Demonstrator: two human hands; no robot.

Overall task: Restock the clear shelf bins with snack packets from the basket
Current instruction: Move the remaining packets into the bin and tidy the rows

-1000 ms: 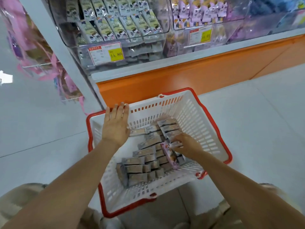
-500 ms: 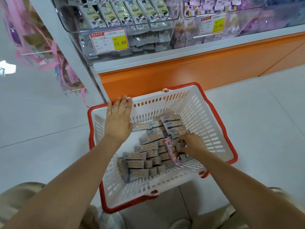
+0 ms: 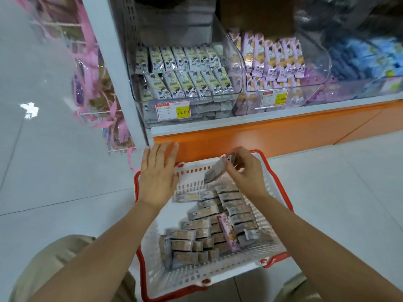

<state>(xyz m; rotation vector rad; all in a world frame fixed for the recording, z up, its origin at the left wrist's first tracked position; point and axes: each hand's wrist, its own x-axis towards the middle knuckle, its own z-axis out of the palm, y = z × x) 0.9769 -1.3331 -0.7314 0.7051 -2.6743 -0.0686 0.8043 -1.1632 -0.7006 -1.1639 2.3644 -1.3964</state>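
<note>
Grey foil snack packet [image 3: 214, 173] is up clear of the pile, pinched at one end between thumb and fingertips of the right hand [image 3: 245, 171], hanging tilted above the far wall of the white plastic basket with the red rim [image 3: 137, 256]. Left hand [image 3: 158, 171] is flat, fingers straight and together, holding nothing, over the basket's far left corner; can't tell if it's actually touching the rim. Plenty more grey packets lie in rows in the basket, plus one pink packet [image 3: 227, 233] among them. My guess on handling: these are light, crinkly, a bit slick, and whatever's inside probably crushes, so grab by the sealed end or lightly across the flat sides, no squeezing. Matching grey ones sit in the left clear plastic shelf bin [image 3: 238, 68] above the yellow price tag [image 3: 173, 110], so that's likely where it goes
</note>
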